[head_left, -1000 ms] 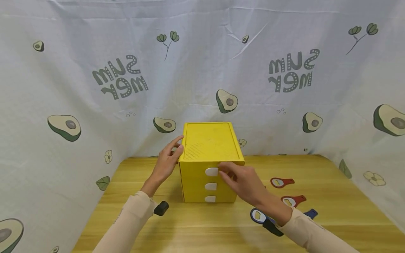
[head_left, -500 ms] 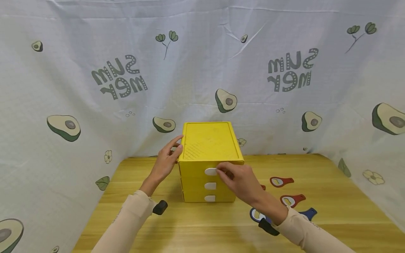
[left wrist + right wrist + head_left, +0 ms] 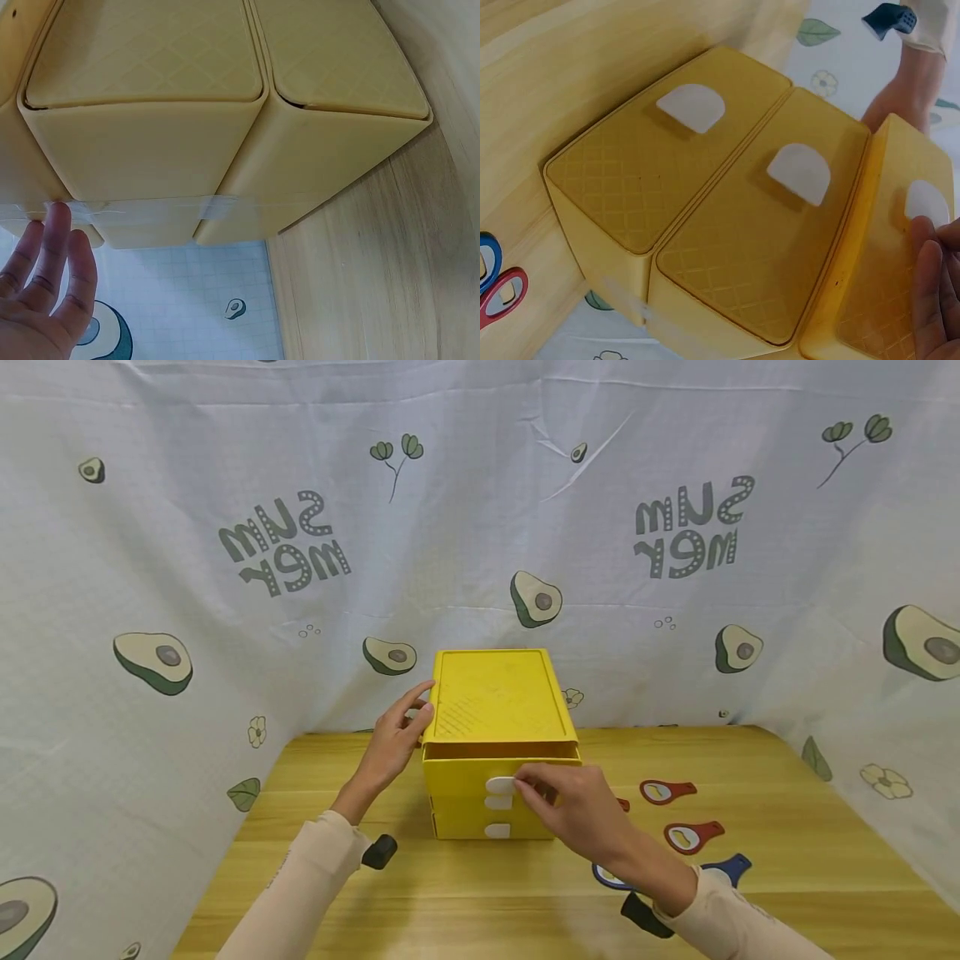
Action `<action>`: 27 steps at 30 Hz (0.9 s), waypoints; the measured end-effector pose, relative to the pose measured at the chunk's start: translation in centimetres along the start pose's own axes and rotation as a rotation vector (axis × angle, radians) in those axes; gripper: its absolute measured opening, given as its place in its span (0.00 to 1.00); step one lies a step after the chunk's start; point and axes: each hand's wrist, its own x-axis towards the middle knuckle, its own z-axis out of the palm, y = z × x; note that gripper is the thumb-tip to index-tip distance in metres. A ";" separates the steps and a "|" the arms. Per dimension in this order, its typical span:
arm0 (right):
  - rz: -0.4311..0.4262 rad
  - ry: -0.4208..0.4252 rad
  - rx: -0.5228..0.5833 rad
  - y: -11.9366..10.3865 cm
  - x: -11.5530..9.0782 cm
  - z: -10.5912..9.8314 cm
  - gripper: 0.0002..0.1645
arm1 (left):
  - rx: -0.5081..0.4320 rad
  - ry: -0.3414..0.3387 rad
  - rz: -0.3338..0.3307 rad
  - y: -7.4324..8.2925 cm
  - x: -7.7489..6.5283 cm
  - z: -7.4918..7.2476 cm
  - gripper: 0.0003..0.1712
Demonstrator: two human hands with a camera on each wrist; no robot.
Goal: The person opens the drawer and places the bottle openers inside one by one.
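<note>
A yellow chest of three small drawers (image 3: 498, 693) stands on the wooden table, each drawer with a white rounded tab handle. The top drawer (image 3: 457, 779) is pulled partway out, leaving a gap under the lid. My right hand (image 3: 581, 802) pinches the top drawer's white handle (image 3: 500, 785) between thumb and fingers, as the right wrist view also shows. The two lower drawers (image 3: 750, 240) are closed. My left hand (image 3: 393, 739) rests against the chest's left side, fingers extended along the top edge; its fingertips (image 3: 56, 217) touch the side wall near a strip of clear tape.
To the right lie several paddle-shaped pieces with round heads, red (image 3: 693, 837) and blue (image 3: 727, 868), partly under my right forearm. A white cloth (image 3: 465, 527) printed with avocados hangs behind and around the table (image 3: 465, 902).
My right hand has taken hold of the top drawer's handle and drawn the drawer outward, toward me. The left hand has stayed on the chest's side.
</note>
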 end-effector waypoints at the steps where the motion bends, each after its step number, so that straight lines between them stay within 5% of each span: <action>1: -0.002 -0.005 0.007 -0.1 -0.1 -0.1 0.05 | 0.001 -0.002 -0.005 0.0 0.0 0.0 0.29; 12: -0.030 -0.002 0.048 -1.6 -0.7 -0.7 0.10 | 0.015 -0.027 -0.013 3.8 -1.3 -0.5 0.29; 27: -0.074 -0.023 0.113 -3.9 -2.1 -1.9 0.09 | 0.011 -0.022 -0.015 4.0 -1.4 -0.3 0.29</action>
